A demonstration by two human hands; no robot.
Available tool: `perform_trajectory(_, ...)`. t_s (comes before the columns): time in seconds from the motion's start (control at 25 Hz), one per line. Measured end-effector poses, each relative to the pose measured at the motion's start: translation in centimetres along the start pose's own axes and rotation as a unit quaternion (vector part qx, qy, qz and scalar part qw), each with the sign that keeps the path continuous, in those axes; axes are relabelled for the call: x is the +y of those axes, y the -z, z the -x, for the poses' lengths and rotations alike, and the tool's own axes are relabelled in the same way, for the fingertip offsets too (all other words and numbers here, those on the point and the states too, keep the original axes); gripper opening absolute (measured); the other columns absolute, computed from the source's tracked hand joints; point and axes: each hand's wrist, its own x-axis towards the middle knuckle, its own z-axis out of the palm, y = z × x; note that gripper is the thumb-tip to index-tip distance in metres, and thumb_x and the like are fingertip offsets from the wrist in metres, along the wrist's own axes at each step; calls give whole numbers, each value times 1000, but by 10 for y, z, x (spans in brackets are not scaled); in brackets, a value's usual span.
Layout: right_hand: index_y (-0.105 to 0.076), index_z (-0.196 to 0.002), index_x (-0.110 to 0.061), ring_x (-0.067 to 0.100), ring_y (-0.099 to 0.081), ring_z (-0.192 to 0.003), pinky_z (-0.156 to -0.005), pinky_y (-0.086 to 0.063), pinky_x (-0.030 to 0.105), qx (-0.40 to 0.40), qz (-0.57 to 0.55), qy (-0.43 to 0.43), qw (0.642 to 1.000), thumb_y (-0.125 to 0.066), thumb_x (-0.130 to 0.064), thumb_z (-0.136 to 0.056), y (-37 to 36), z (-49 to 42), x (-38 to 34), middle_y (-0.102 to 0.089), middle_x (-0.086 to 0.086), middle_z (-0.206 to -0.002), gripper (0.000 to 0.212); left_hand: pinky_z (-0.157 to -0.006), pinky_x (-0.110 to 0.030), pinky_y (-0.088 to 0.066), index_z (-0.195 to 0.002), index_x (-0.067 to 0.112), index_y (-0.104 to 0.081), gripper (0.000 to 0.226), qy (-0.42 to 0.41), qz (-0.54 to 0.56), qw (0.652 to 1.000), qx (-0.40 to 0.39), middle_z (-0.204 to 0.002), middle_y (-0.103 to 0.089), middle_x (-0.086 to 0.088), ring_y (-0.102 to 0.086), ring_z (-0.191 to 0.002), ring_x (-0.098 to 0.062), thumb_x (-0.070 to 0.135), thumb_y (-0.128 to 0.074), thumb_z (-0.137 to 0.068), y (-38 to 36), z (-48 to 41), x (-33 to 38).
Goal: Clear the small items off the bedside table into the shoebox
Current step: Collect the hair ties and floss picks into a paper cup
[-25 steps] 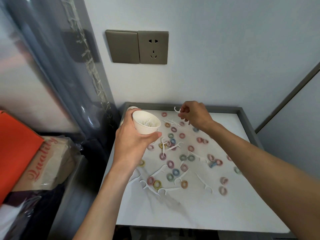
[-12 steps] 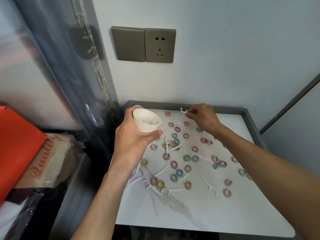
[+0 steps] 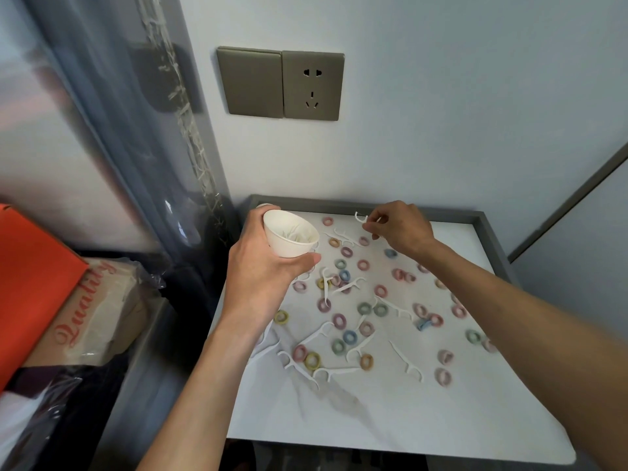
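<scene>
Here, nearest you, the white-topped bedside table with a grey raised rim (image 3: 390, 419) has a bare strip along its near edge. Just beyond that strip lie white plastic floss picks (image 3: 334, 371) among small pastel elastic rings (image 3: 312, 360). The rings are pink, yellow, green and blue, and they scatter on towards the far and right sides of the top.

Off the table's left side, a flat orange cardboard box (image 3: 30, 283) lies partly over a crumpled plastic-wrapped package with red "Quality" lettering (image 3: 91, 311). You cannot tell from here whether the orange one is the shoebox.

Further in, your left hand (image 3: 265, 270) is above the table's far-left part. Its fingers and thumb are curled round a small white paper cup (image 3: 289, 237), which tilts with its mouth to the right and has white picks inside.

At the far edge, your right hand (image 3: 399, 227) pinches a single white floss pick (image 3: 361, 218) between thumb and fingertips, lifted off the top and right of the cup.

Behind, on the pale wall, a bronze switch plate (image 3: 250, 82) sits beside a matching socket (image 3: 312, 86). A clear plastic sheet (image 3: 112, 130) hangs to their left.
</scene>
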Motion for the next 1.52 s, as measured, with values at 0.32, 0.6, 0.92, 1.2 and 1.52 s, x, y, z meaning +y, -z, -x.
perform_trajectory(0.32, -74, -84, -15, 16, -66, -75, -68, -52, 27, -33, -49, 29, 998, -75, -22, -84, -11, -6, -9, -73, 2, -84, 7, -68, -5, -45, -117, 28, -55, 71, 0, 4, 1000, -3, -101, -65, 12, -60, -90, 2, 20, -93, -57, 0, 0, -1)
perform_trajectory(0.6, -75, -95, -8, 27, -67, -89, -78, -55, 36, -56, 86, 11, 995, -78, -26, -82, -35, -11, -38, -73, 11, -95, 23, -67, -3, -44, -114, 33, -53, 70, 0, 6, 1000, 0, -94, -62, 18, -54, -85, 18, 22, -93, -57, 5, -3, -4)
perform_trajectory(0.92, -54, -87, -12, 25, -52, -80, -68, -39, 30, -86, 190, -28, 978, -66, -12, -88, -35, -13, -59, -57, 5, -89, 12, -67, -3, -44, -110, 36, -52, 68, -6, 13, 1000, 2, -94, -63, 20, -55, -86, 17, 23, -93, -57, 8, -4, -6)
perform_trajectory(1.2, -59, -88, -12, 27, -63, -88, -68, -44, 31, -68, 184, -5, 981, -64, -11, -89, -37, -17, -64, -65, 8, -95, 5, -67, -2, -42, -108, 38, -51, 68, -10, 9, 1000, 8, -93, -63, 19, -55, -85, 17, 24, -93, -56, 13, -6, -8)
perform_trajectory(1.52, -64, -96, -10, 28, -67, -95, -68, -42, 30, -45, 227, 20, 973, -68, -11, -86, -47, -14, -63, -69, 10, -102, 10, -67, -3, -42, -107, 39, -51, 68, -12, 8, 1000, 0, -93, -63, 19, -55, -83, 17, 21, -93, -57, 14, -6, -10)
